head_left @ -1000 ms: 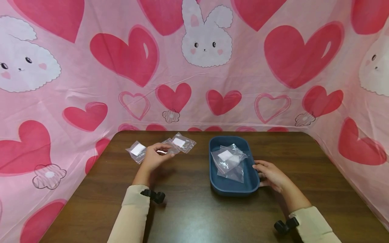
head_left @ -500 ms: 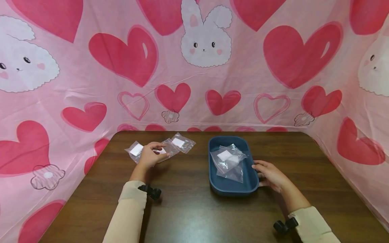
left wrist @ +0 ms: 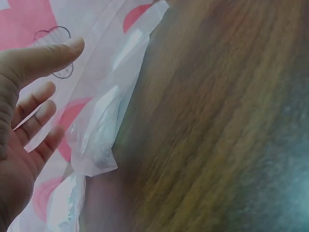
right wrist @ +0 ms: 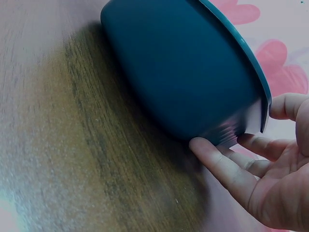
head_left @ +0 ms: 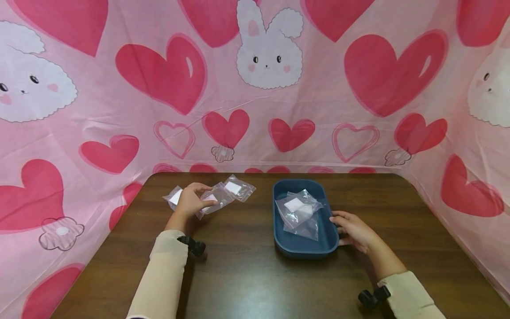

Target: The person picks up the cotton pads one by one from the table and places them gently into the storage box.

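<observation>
Three clear plastic bags with white pads lie at the table's far left. My left hand (head_left: pixel 192 198) hovers over them, covering part of the leftmost bag (head_left: pixel 173 196), its thumb by the middle bag (head_left: pixel 215 198); a third bag (head_left: pixel 238 188) lies just right. In the left wrist view the left hand (left wrist: pixel 34 111) is spread with straight fingers beside a bag (left wrist: pixel 104 130). A dark blue tray (head_left: pixel 327 230) holds several more such bags (head_left: pixel 299 210). My right hand (head_left: pixel 345 227) lies against the tray's right wall. Seen from the right wrist, its fingers (right wrist: pixel 227 166) touch the tray (right wrist: pixel 183 72).
The dark wooden table (head_left: pixel 247 274) is walled on three sides by a pink cloth with hearts and rabbits (head_left: pixel 255 88). A small black clip sits on each cream sleeve cuff.
My left hand has moved left and a little farther out over the bags, and the middle bag has shifted slightly. The right hand and tray stay still.
</observation>
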`<state>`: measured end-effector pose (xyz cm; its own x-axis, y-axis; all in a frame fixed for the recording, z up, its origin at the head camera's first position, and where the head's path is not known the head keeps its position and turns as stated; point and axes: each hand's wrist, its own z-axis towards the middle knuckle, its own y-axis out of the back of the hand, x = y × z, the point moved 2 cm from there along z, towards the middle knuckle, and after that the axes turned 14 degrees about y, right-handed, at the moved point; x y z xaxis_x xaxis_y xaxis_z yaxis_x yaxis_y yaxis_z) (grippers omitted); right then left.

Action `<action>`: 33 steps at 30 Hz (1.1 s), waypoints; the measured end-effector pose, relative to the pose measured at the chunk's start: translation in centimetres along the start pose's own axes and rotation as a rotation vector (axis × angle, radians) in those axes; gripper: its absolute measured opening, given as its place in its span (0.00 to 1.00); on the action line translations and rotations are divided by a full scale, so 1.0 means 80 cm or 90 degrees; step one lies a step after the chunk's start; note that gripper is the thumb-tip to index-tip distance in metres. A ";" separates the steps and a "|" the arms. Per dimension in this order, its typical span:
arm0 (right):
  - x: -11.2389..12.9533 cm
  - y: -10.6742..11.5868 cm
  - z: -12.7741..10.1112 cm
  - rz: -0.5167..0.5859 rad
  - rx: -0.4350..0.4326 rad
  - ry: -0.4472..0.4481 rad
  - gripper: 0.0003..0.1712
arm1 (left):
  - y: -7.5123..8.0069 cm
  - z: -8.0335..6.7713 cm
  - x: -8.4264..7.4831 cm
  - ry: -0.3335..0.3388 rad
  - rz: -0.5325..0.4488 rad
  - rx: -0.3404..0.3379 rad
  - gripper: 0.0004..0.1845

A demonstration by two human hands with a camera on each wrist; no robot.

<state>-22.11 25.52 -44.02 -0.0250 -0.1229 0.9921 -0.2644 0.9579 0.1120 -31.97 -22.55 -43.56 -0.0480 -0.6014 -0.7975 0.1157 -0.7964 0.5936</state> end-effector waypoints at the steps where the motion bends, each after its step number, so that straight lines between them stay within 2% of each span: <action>1: 0.000 0.000 0.000 0.001 0.000 0.001 0.35 | 0.001 0.001 0.001 -0.002 0.009 0.001 0.26; 10: 0.000 0.001 0.000 0.001 0.004 0.000 0.35 | 0.003 0.008 0.015 0.046 0.064 0.043 0.29; 15: -0.001 0.001 0.001 0.007 0.005 0.004 0.35 | 0.001 0.007 0.023 0.058 0.103 0.041 0.30; 21: -0.002 0.001 0.001 0.003 0.003 0.005 0.35 | 0.000 0.006 0.029 0.076 0.109 0.050 0.30; 26: -0.003 0.000 0.000 0.001 0.000 0.005 0.35 | -0.002 0.005 0.036 0.079 0.117 0.051 0.29; 33: -0.001 0.000 0.001 -0.005 0.000 -0.004 0.35 | -0.004 0.003 0.039 0.044 0.106 0.024 0.20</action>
<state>-22.17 25.52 -44.12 -0.0295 -0.1314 0.9909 -0.2650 0.9569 0.1190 -32.39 -24.19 -46.24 0.0366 -0.7206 -0.6923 0.0795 -0.6885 0.7209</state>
